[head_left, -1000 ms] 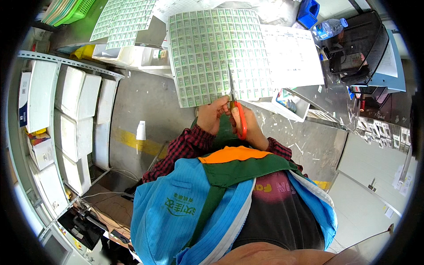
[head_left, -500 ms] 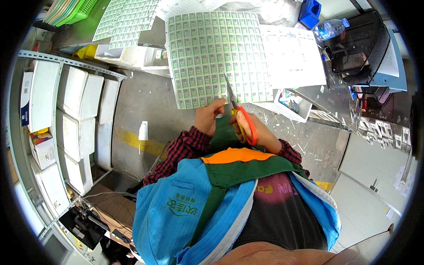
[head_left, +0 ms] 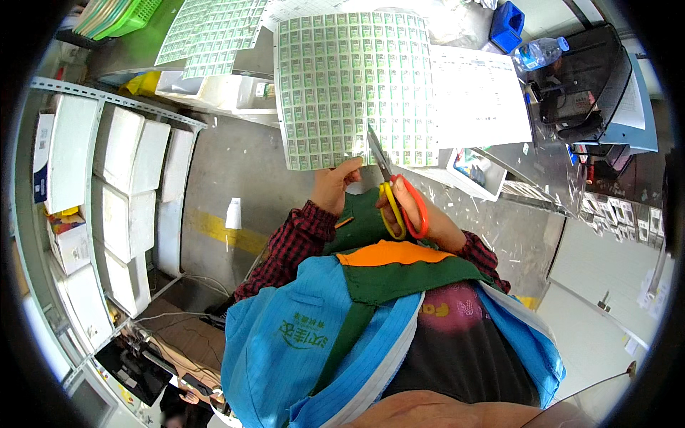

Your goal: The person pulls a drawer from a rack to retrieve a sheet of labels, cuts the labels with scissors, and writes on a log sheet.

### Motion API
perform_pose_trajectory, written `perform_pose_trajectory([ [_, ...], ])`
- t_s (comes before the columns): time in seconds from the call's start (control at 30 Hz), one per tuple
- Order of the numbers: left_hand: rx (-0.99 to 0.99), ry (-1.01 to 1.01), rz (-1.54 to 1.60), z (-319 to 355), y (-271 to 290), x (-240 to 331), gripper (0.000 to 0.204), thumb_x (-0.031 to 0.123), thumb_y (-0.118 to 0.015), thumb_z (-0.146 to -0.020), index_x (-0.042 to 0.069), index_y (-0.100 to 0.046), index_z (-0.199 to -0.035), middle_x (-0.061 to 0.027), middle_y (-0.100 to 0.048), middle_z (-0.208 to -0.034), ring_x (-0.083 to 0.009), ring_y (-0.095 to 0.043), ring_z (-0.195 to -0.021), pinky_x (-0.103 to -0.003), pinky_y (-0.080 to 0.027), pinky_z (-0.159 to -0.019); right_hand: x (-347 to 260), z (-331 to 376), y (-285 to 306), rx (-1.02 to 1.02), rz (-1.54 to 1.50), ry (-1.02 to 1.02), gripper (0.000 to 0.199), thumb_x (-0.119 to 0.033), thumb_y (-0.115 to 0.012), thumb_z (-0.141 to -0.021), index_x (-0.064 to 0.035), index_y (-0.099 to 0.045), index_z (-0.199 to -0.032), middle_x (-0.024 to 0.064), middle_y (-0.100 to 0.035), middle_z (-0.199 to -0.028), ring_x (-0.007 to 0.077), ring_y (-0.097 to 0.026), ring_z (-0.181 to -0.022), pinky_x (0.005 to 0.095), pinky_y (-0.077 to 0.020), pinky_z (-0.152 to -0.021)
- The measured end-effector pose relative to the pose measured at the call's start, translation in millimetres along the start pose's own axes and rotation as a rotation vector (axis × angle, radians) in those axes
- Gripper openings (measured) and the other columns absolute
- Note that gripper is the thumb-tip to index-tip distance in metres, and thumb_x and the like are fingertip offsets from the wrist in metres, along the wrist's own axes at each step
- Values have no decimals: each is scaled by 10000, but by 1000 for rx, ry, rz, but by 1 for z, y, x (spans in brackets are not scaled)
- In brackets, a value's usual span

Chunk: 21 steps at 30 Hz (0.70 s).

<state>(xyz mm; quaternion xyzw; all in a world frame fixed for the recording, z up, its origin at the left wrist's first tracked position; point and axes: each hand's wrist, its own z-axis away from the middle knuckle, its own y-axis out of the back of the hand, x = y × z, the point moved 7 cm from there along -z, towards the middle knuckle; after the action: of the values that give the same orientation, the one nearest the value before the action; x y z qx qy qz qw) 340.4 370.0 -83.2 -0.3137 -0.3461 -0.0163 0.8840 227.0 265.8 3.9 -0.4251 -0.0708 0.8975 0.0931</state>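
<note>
The large white paper sheet with green boxes (head_left: 321, 85) was pinched at its near edge by the left hand (head_left: 330, 188); the red-and-yellow-handled metal scissors (head_left: 383, 161) were gripped by the right hand (head_left: 441, 225), tips over the sheet.

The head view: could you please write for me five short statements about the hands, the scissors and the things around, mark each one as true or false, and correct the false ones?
1. The right hand holds scissors with one red and one yellow handle loop. True.
2. The left hand is at the lower edge of the large white paper sheet printed with rows of small green labels. True.
3. The scissor blades point toward the person's body. False: they point away from the body, toward the sheet.
4. A clear plastic bottle with a blue label is to the right of the sheet. True.
5. The cuffs at both wrists are plain white. False: both sleeves are checked in dark red and black.
</note>
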Motion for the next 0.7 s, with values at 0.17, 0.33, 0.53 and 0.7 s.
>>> perform_pose_trajectory([
  [0.17,-81,55,-46,7,-9,7,224,194,-678,-845,-23,-661,-894,-45,-609,-734,-147,-589,-698,-281,-472,-657,-16,-18,4,80,138,58,665,-619,-288,-951,3,-521,-950,44,-470,-641,130,-496,-534,266,-393,-490],
  [0.33,-112,78,0,8,-14,12,260,206,-655,-867,-42,-656,-946,-62,-644,-801,-160,-617,-748,-290,-503,-697,-18,-19,5,125,230,38,634,-584,-384,-943,26,-551,-908,52,-508,-645,145,-517,-503,281,-419,-475],
  [0.53,-120,58,79,-2,-14,22,333,174,-582,-907,-82,-586,-1119,-146,-657,-1053,-217,-653,-945,-331,-534,-835,-16,0,3,-4,213,16,676,-602,-341,-945,37,-557,-906,54,-513,-637,147,-546,-530,277,-429,-494],
  [0.7,-203,58,136,-3,-20,22,373,157,-531,-931,-109,-536,-1193,-204,-589,-1205,-248,-599,-1097,-360,-501,-921,-26,2,10,-6,212,45,701,-612,-305,-947,42,-557,-922,61,-514,-626,152,-546,-522,279,-424,-492],
])
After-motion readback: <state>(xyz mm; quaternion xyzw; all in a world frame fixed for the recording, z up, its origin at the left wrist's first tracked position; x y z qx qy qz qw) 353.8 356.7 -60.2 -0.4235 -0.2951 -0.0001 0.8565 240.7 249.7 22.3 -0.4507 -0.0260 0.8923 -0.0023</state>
